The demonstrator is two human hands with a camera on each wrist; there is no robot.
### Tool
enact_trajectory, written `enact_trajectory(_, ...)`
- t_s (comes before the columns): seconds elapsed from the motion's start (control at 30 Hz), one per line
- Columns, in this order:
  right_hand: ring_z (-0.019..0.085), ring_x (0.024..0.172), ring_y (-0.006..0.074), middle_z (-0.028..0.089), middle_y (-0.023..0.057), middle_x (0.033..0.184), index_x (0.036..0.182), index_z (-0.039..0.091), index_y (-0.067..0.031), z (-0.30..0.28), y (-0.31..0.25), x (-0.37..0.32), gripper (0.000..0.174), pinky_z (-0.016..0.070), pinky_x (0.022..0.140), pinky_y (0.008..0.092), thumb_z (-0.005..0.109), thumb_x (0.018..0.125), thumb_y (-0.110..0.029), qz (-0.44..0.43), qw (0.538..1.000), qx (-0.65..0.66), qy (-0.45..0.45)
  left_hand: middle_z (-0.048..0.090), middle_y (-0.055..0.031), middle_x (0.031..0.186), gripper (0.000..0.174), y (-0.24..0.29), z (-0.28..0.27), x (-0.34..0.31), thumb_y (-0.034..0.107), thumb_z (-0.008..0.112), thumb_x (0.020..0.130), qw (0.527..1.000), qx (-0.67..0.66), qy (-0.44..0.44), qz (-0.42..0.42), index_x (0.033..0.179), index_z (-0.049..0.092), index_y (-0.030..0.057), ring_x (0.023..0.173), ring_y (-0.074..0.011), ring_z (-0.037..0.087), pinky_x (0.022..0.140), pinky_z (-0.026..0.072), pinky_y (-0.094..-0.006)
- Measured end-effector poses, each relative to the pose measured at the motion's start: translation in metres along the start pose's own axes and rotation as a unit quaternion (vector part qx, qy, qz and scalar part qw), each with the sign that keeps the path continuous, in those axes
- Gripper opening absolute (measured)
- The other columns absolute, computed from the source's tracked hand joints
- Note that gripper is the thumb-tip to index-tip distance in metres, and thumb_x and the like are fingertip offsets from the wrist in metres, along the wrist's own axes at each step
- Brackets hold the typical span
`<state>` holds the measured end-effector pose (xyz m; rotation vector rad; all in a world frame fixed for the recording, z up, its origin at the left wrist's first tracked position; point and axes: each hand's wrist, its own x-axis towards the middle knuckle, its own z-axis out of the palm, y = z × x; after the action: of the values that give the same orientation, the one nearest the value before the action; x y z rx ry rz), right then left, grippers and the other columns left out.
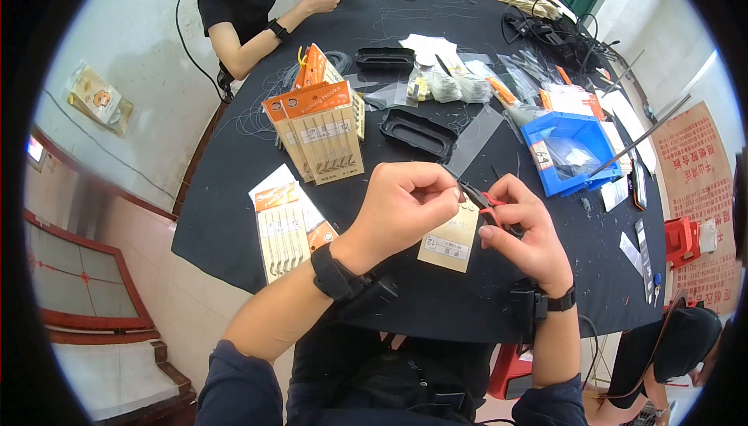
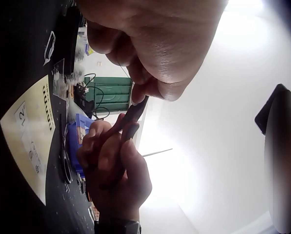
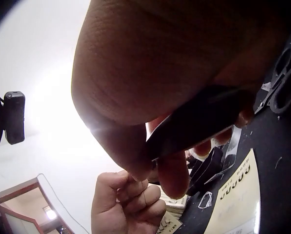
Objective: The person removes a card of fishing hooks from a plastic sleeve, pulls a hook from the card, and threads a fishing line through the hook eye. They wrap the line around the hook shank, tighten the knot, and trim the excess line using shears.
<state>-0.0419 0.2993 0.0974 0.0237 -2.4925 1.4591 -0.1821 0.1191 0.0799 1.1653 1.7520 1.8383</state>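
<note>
My right hand (image 1: 531, 227) holds pliers (image 1: 488, 214) with red and black handles, its fingers wrapped around them. The pliers' dark tip points at my left hand (image 1: 409, 198), whose thumb and curled fingers pinch together right at that tip. A thin line (image 2: 125, 71) shows by the left fingers in the left wrist view; most of what they pinch is hidden. Below the hands a yellowish card (image 1: 444, 253) with a row of hooks and a printed label lies on the black table. Packed fishing-hook cards (image 1: 282, 227) lie left of my left forearm.
More fishing-hook cards (image 1: 323, 137) stand upright at the left. Black trays (image 1: 419, 134), a blue bin (image 1: 573, 149) and plastic bags lie beyond the hands. Scissors (image 3: 282, 80) lie near the right hand. Another person (image 1: 249, 13) sits across the black-covered table (image 1: 234, 153).
</note>
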Motion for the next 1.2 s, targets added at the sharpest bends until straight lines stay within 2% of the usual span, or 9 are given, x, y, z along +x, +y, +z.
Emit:
enact_trajectory(0.2,0.052,0.077,0.0196,0.053,0.0085,0.087,0.078,0.068,0.0016,0.001,0.004,-0.001,0.023,0.0416,0.068,0.0311,0.074,0.084,-0.02,0.018,1.0,0.025,-0.006,0.064,0.0011,0.071,0.012,-0.002,0.001,0.0,0.005,0.065,0.087,1.0,-0.012,0.004,-0.001,0.086,0.072,-0.0043,0.062,0.0001,0.049,0.055,0.0392,-0.0188)
enact_trajectory(0.3,0.053,0.071,0.0189,0.056,0.0079,0.082,0.077,0.068,0.0023,-0.001,-0.001,0.0,0.023,0.0414,0.063,0.0311,0.071,0.086,-0.019,-0.007,1.0,0.01,-0.016,0.065,0.0008,0.072,0.012,-0.002,0.001,0.0,0.005,0.064,0.087,1.0,-0.008,0.008,0.005,0.086,0.071,-0.0045,0.063,-0.0001,0.05,0.055,0.0394,-0.0188)
enact_trajectory(0.5,0.052,0.061,0.0159,0.057,0.0062,0.072,0.078,0.065,0.003,0.001,-0.002,0.0,0.023,0.0391,0.057,0.0296,0.064,0.091,-0.016,0.007,0.999,0.024,-0.031,0.068,-0.0018,0.078,0.012,-0.009,0.0,0.001,0.004,0.063,0.089,1.0,-0.007,-0.002,-0.01,0.088,0.071,-0.0049,0.069,-0.0022,0.057,0.06,0.0456,-0.0193)
enact_trajectory(0.7,0.048,0.061,0.0097,0.056,0.0025,0.07,0.075,0.063,0.0014,0.001,-0.002,-0.004,0.037,0.0379,0.057,0.0263,0.053,0.098,-0.027,0.14,0.971,0.184,-0.065,0.071,-0.0042,0.085,0.013,-0.021,0.003,0.004,0.005,0.062,0.092,0.989,-0.126,-0.021,-0.074,0.09,0.071,-0.0042,0.078,-0.0066,0.063,0.072,0.0511,-0.0229)
enact_trajectory(0.9,0.049,0.057,0.0108,0.059,0.0092,0.068,0.057,0.048,-0.0076,-0.001,0.001,-0.008,0.046,0.0389,0.055,0.0253,0.052,0.097,-0.03,0.176,0.935,0.299,-0.075,0.072,-0.0053,0.089,0.014,-0.025,0.003,0.004,0.005,0.061,0.093,0.981,-0.167,-0.054,-0.086,0.092,0.071,-0.0047,0.083,-0.0086,0.064,0.077,0.051,-0.0244)
enact_trajectory(1.0,0.05,0.055,0.0126,0.061,0.0139,0.068,0.054,0.04,-0.0108,-0.003,0.003,-0.007,0.048,0.0399,0.053,0.026,0.05,0.097,-0.03,0.193,0.917,0.335,-0.1,0.072,-0.0057,0.09,0.014,-0.029,0.004,0.005,0.006,0.061,0.093,0.977,-0.188,-0.059,-0.081,0.093,0.071,-0.0045,0.084,-0.009,0.064,0.079,0.051,-0.0249)
enact_trajectory(1.1,0.051,0.055,0.0144,0.06,0.0158,0.069,0.054,0.04,-0.0112,-0.007,0.004,-0.006,0.049,0.0402,0.051,0.0265,0.048,0.098,-0.03,0.192,0.902,0.365,-0.131,0.072,-0.0061,0.092,0.014,-0.031,0.005,0.004,0.006,0.062,0.093,0.972,-0.21,-0.069,-0.086,0.094,0.071,-0.0039,0.085,-0.0095,0.064,0.08,0.0509,-0.0256)
enact_trajectory(1.2,0.051,0.054,0.0161,0.058,0.0177,0.068,0.053,0.037,-0.0129,-0.006,0.007,-0.006,0.05,0.0396,0.049,0.0266,0.044,0.099,-0.031,0.22,0.866,0.427,-0.138,0.072,-0.0061,0.092,0.014,-0.033,0.006,0.004,0.007,0.062,0.093,0.971,-0.213,-0.066,-0.088,0.095,0.071,-0.0033,0.086,-0.0096,0.064,0.081,0.0507,-0.0259)
